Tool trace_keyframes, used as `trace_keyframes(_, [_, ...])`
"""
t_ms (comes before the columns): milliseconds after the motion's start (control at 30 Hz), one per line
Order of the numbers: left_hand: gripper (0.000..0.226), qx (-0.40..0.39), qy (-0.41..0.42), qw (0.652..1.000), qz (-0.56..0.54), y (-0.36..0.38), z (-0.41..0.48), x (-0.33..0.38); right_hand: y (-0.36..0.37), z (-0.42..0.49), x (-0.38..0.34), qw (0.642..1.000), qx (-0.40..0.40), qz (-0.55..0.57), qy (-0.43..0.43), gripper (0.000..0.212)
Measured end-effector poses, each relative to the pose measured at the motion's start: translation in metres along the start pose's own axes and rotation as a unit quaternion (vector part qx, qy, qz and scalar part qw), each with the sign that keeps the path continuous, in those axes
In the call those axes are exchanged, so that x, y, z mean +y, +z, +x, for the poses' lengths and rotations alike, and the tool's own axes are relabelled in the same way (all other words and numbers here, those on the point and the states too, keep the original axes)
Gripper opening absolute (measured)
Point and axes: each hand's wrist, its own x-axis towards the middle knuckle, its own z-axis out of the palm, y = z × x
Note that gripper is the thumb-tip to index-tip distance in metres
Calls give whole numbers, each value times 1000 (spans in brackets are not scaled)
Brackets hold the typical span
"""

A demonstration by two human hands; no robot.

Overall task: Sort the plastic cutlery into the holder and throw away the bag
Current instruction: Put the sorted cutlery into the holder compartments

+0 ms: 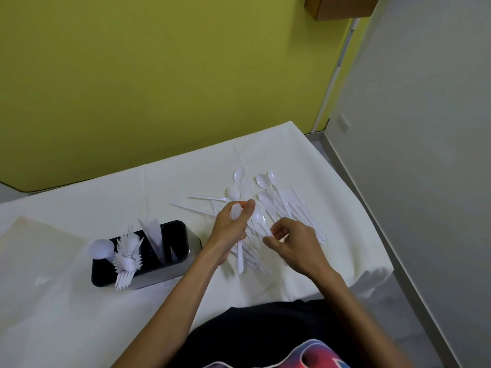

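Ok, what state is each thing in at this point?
Left hand: grips a bundle of spoons.
Right hand: fingers curled over the pile; grip unclear.
Holder: upright, partly filled with forks and knives.
Pile: loose, unsorted.
Bag: lying flat, left of holder.

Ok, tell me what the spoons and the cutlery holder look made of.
The spoons look like thin white plastic, slightly glossy and translucent. The cutlery holder seems brushed metal on its side, grey with dull sheen; rim and inside black, perhaps plastic.
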Motion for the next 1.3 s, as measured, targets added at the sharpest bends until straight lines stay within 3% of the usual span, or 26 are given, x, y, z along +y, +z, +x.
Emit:
trace_keyframes(67, [28, -19, 21, 999, 43, 6, -1, 5, 5, 6, -10, 1000, -9, 4, -20, 19])
trace_keyframes(167, [8, 32, 51, 996, 62, 2, 5, 7, 10, 15, -9, 999, -4, 16, -32, 25])
trace_keyframes(267, [10, 81, 32, 996, 26, -11, 10, 6, 19, 30, 8, 996, 53, -77, -12, 38])
trace_keyframes(367, [11, 106, -8, 994, -21, -16, 14, 3, 33, 41, 16, 975, 44, -217, 36, 26])
trace_keyframes(533, [17, 112, -44, 988, -100, -15, 16, 1, 42, 53, 5, 959, 0, -282, 30, 25])
trace_keyframes(633, [13, 109, -58, 988, -94, -16, 18, -1, 41, 55, 1, 968, -62, -236, 61, 25])
trace_keyframes(733, [12, 100, -71, 989, -80, -19, 20, -2, 37, 53, 8, 978, -62, -171, 102, 28])
trace_keyframes(900, [12, 100, -74, 989, -81, -18, 20, -3, 44, 45, 9, 968, 6, -246, 48, 28])
trace_keyframes(1033, [10, 102, -73, 989, -77, -19, 19, -3, 46, 50, -1, 958, -36, -280, 44, 29])
trace_keyframes(1167, [8, 113, -63, 989, -75, -26, 20, -4, 37, 53, -5, 972, -65, -211, 83, 29])
trace_keyframes(1300, [39, 98, -28, 995, 3, -23, 18, 0, 34, 47, -18, 981, -18, -192, 34, 23])
